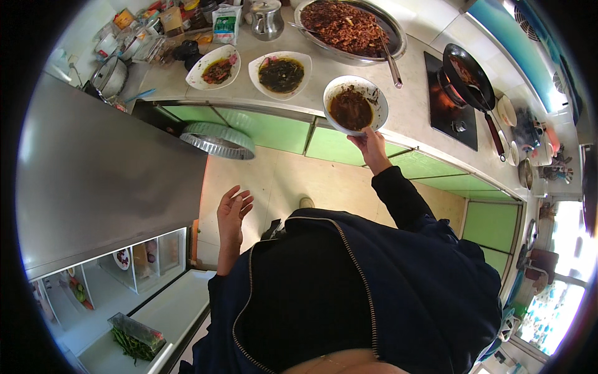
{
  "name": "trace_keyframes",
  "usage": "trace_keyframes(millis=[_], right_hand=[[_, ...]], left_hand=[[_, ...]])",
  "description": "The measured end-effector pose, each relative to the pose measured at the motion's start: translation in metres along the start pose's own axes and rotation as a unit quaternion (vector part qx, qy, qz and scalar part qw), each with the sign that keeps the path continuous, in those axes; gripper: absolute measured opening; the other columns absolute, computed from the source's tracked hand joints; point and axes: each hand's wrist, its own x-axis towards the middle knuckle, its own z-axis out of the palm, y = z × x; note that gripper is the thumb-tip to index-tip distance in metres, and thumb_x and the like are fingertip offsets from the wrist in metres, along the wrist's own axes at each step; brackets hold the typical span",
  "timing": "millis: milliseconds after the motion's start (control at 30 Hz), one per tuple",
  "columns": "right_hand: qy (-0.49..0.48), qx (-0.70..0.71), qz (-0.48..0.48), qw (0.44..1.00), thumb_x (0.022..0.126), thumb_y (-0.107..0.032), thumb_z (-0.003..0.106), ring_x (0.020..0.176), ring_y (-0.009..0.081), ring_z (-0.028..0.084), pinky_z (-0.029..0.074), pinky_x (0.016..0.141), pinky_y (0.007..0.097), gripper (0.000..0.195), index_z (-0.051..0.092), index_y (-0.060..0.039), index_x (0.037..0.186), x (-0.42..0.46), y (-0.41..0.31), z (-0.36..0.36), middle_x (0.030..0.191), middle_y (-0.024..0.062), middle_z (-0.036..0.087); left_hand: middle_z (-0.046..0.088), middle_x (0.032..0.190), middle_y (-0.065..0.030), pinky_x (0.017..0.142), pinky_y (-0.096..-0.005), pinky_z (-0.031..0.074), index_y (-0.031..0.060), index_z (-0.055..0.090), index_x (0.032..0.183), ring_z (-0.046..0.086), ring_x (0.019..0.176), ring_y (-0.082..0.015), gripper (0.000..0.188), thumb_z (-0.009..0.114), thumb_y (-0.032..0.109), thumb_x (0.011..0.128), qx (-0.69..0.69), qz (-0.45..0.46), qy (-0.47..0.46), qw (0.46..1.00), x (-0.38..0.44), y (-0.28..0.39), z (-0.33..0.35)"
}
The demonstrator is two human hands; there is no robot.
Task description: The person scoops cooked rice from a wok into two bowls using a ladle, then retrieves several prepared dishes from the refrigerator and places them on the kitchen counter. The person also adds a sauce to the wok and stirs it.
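My right hand (372,148) grips the near rim of a white bowl (331,122) at the counter's front edge. Dark brown sauce or stew lies in the bowl, with bits stuck to its inner wall. Whether its base touches the counter cannot be told. My left hand (232,208) is empty, its fingers apart and slightly curled, over the floor beside the open refrigerator (154,299). Left of the held bowl, a white dish of dark greens in oil (281,75) and a white dish of reddish food (217,72) stand on the counter.
A large metal tray (322,51) of reddish-brown food holds a spoon (395,70). A black wok (467,77) sits over a lit burner on the gas hob (455,124). The refrigerator door (112,187) extends at left. A ribbed round metal pan (217,140) leans against the green cabinets.
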Motion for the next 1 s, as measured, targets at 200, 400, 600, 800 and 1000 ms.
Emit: trace_keyframes(millis=[200,400,600,800,1000], right_hand=[[0.015,0.060,-0.026,0.998,0.077,-0.003,0.046,0.072,0.0278,0.060,0.056,0.066,0.0346,0.027,0.040,0.0093,0.099,0.033,0.000,-0.001,0.091,0.0192,0.052],[-0.053,-0.019,-0.062,0.996,0.084,-0.019,0.052,0.083,0.0236,0.057,0.049,0.078,0.0372,0.020,0.049,-0.0004,0.092,0.083,0.037,-0.020,0.088,0.0120,0.055],[-0.078,0.149,-0.023,0.985,0.079,-0.023,0.059,0.092,0.0251,0.053,0.045,0.087,0.0326,0.045,0.044,0.0075,0.109,0.112,0.039,-0.049,0.104,0.0186,0.052],[-0.080,0.101,0.236,0.963,0.082,-0.033,0.053,0.083,0.0252,0.057,0.048,0.073,0.0316,0.050,0.045,0.0107,0.104,0.074,0.055,0.029,0.096,0.0229,0.056],[-0.276,-0.066,0.252,0.925,0.082,-0.011,0.051,0.077,0.0167,0.058,0.046,0.066,0.0257,0.013,0.055,-0.0016,0.090,0.015,0.134,0.128,0.083,0.0074,0.061]], left_hand=[[0.057,0.102,-0.0117,0.076,-0.0264,0.047,0.0033,0.044,0.117,0.057,0.089,-0.0182,0.030,0.045,0.010,0.087,-0.015,0.008,0.035,0.999,0.004,0.004,0.001],[0.057,0.102,-0.0113,0.077,-0.0282,0.047,0.0031,0.043,0.117,0.057,0.090,-0.0186,0.033,0.047,0.015,0.087,-0.030,0.025,0.105,0.994,-0.013,-0.006,-0.040],[0.057,0.100,-0.0124,0.078,-0.0310,0.047,0.0014,0.044,0.116,0.058,0.088,-0.0200,0.035,0.050,0.016,0.084,-0.066,0.068,0.141,0.986,-0.019,-0.012,-0.080],[0.057,0.097,-0.0107,0.076,-0.0287,0.047,0.0016,0.046,0.113,0.058,0.086,-0.0189,0.032,0.051,0.011,0.083,-0.126,0.121,0.290,0.941,-0.071,-0.029,-0.139],[0.057,0.098,-0.0083,0.080,-0.0256,0.043,-0.0004,0.052,0.105,0.055,0.092,-0.0150,0.023,0.049,-0.002,0.083,0.077,0.398,0.595,0.694,-0.194,0.022,-0.191]])
